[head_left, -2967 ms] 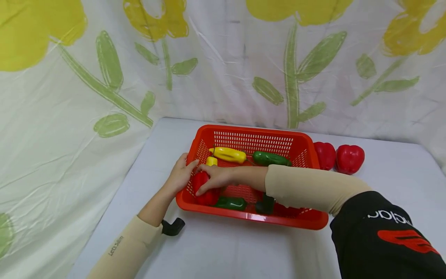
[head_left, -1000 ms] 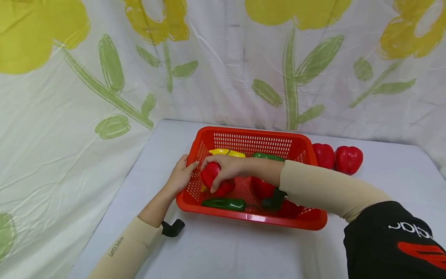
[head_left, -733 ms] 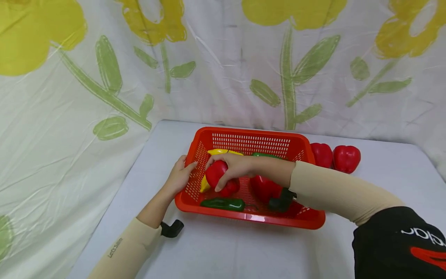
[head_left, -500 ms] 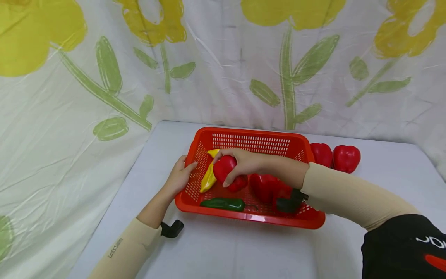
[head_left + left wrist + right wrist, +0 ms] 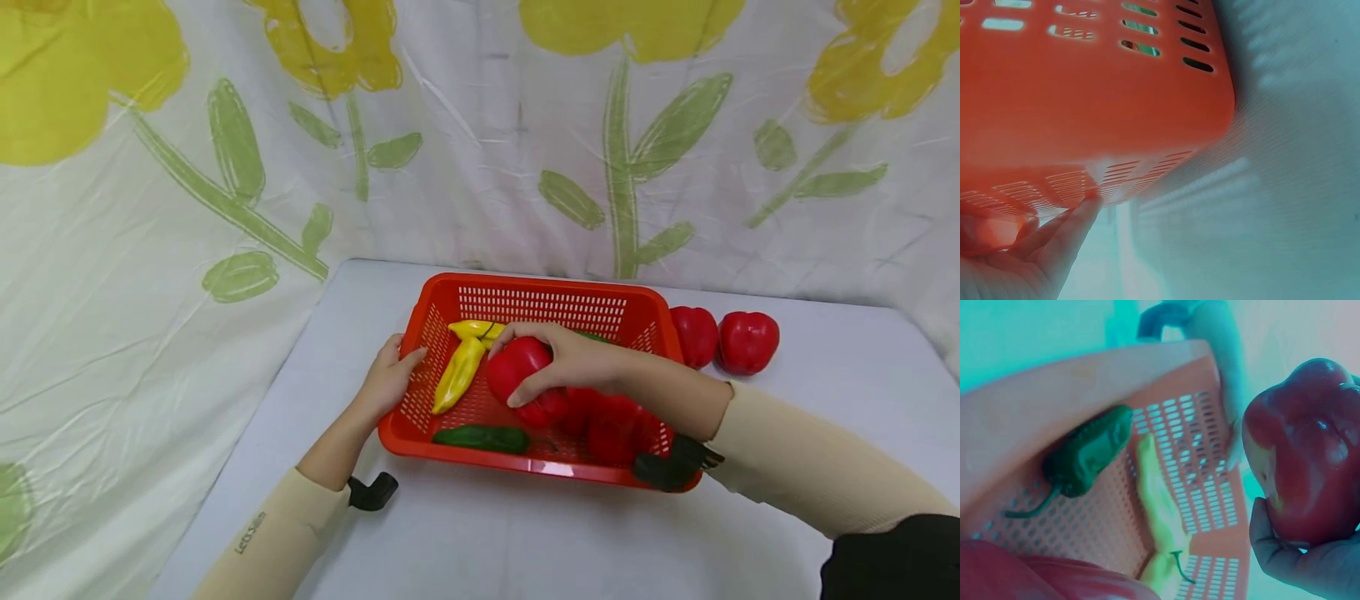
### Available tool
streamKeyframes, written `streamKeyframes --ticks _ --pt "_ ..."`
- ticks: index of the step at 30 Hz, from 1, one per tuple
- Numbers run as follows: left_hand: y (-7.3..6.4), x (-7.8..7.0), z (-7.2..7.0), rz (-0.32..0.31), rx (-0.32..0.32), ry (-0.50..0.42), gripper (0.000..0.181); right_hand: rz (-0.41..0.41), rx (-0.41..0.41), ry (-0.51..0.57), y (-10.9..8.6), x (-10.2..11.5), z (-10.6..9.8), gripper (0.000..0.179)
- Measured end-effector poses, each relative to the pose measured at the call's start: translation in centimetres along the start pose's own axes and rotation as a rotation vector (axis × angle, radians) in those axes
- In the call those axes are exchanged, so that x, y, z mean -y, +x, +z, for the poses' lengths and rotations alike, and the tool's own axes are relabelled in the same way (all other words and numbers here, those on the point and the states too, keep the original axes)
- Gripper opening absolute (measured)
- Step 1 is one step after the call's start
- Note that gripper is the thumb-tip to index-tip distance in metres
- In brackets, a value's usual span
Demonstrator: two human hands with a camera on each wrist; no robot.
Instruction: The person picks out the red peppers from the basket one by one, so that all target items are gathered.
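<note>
- Currently, the right hand point(image 5: 576, 360) grips a glossy, blocky red bell pepper point(image 5: 517, 367), fingers curled over its far side and the thumb along its near side.
- The left hand point(image 5: 390, 379) pinches the left end of a rectangular, slotted orange-red plastic basket point(image 5: 543, 468), thumb over the rim and fingers against the outer wall.
- That held pepper is over the middle of the basket, directly in the right hand and well apart from the left; squat as it is, it has no clear long axis, while the basket's runs left to right.
- Two shiny red bell peppers point(image 5: 748, 342) sit side by side on the white counter point(image 5: 480, 550), just beyond the basket's right end, so the right hand is the nearer one.
- Left of the held pepper, a long, tapered yellow pepper point(image 5: 459, 377) slants inside; a slender dark-green pepper point(image 5: 480, 438) lies along the near wall.
- More red peppers point(image 5: 615, 429) sit partly under the right forearm; their number is hard to tell.
- Another green pepper point(image 5: 592, 337) is mostly hidden behind that arm.
</note>
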State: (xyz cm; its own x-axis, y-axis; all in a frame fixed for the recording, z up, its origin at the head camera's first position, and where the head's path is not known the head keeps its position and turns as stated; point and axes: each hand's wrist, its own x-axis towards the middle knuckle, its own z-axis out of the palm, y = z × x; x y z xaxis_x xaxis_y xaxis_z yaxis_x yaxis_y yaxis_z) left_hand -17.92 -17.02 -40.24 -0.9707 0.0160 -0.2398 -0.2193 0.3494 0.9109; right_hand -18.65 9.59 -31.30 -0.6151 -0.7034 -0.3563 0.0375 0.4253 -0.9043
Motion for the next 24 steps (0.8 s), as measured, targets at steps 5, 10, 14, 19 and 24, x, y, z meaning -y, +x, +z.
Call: streamKeyframes --ticks 5,10,14,19,24 --pt "-0.1 -0.1 0.0 -0.012 0.013 -0.019 0.038 -0.019 -0.021 0.068 -1.2 -0.3 -0.3 0.048" --pt "-0.6 -1.1 0.0 -0.026 0.027 -0.023 0.037 -0.030 -0.093 0.137 -2.1 -0.9 -1.0 0.047" --pt "-0.6 -1.0 0.0 -0.028 0.026 -0.024 0.037 -0.034 -0.150 0.149 -3.0 -1.4 -1.7 0.049" --pt "0.0 -0.1 -0.1 -0.025 0.017 -0.017 0.040 -0.064 -0.181 0.156 -4.3 -2.1 -2.3 0.050" --pt "-0.1 0.0 0.0 -0.016 0.013 -0.004 0.040 -0.112 -0.196 0.196 -5.7 -3.2 -2.9 0.048"
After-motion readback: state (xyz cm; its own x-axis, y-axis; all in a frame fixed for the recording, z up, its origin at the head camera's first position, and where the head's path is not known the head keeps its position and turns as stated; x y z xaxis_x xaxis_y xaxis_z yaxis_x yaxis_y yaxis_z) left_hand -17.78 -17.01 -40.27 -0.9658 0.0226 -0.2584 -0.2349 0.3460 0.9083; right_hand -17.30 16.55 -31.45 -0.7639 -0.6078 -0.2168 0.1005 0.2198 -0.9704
